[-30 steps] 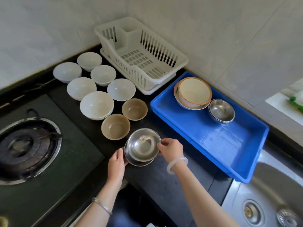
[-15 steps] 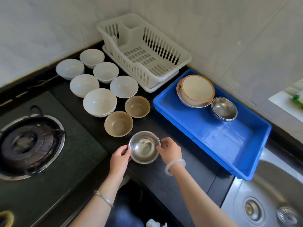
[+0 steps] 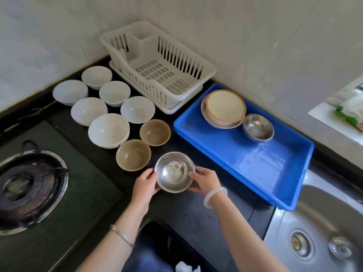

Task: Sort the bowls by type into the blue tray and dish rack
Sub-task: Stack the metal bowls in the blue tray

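Note:
A steel bowl (image 3: 174, 171) sits low over the black counter, held on both sides: my left hand (image 3: 145, 183) on its left rim, my right hand (image 3: 206, 182) on its right rim. Two tan bowls (image 3: 133, 155) (image 3: 155, 132) stand just behind it. Several white bowls (image 3: 108, 130) cluster further back left. The blue tray (image 3: 255, 165) at right holds stacked patterned bowls (image 3: 225, 107) and stacked steel bowls (image 3: 258, 126) in its far end. The white dish rack (image 3: 157, 63) stands empty in the back corner.
A gas burner (image 3: 29, 189) sits at the left. A steel sink (image 3: 322, 232) lies at the lower right, beside the tray's near corner. Tiled walls close the back. A green-and-white packet (image 3: 349, 112) lies on the ledge at far right.
The steel bowl was tilted with a second bowl showing under it; now it sits level and single between both hands. The view has shifted slightly.

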Demonstrator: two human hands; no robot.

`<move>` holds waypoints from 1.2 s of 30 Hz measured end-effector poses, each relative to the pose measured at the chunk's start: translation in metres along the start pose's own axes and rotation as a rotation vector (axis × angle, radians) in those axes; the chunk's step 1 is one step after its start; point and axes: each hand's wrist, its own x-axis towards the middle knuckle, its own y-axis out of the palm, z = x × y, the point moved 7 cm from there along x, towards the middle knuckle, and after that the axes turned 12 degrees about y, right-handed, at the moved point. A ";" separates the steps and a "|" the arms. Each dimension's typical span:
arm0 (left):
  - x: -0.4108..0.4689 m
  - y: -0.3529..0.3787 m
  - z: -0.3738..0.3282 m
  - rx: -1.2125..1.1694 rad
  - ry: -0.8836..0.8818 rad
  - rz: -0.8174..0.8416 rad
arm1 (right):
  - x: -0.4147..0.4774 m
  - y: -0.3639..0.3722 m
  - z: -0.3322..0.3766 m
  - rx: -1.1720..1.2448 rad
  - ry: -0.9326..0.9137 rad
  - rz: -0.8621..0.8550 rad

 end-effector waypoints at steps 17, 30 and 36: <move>0.033 0.262 -0.079 0.054 0.081 0.360 | -0.015 -0.209 0.103 0.418 -0.226 -0.220; 0.068 0.358 -0.063 0.284 0.232 0.202 | 0.055 -0.287 0.135 0.295 -0.148 -0.433; 0.073 0.372 -0.062 0.429 0.332 0.170 | 0.072 -0.293 0.144 0.179 -0.151 -0.506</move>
